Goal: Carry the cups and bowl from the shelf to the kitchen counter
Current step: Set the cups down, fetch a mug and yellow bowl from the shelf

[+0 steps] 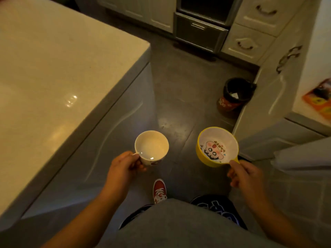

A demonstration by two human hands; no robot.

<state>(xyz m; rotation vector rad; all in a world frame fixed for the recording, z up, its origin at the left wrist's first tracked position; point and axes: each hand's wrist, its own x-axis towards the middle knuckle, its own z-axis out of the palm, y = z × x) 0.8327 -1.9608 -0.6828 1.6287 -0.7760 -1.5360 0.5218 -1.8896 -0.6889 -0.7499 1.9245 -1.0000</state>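
A person in a grey top stands in a dim kitchen aisle, one red sneaker [160, 191] on the dark tiled floor [180, 97] just below and between the two raised hands. The left hand [123, 168] is closed around the handle of a white cup [151, 146], which sits upright and looks empty, a small print on its outer wall. The right hand [243, 173] pinches the short handle of a yellow bowl [217, 146], thumb on top; its white inside bears a cartoon face and tilts slightly toward the holder. Cup and bowl are held level with each other and well apart, both over the floor. To the left of the cup hand runs a pale, glossy kitchen counter [59, 72], its corner reaching past the cup. Beyond the bowl hand, a dark waste bin [232, 95] with a liner stands against white cabinets [272, 90]. Farther ahead, a steel appliance [200, 33] sits between more white drawers [250, 42].
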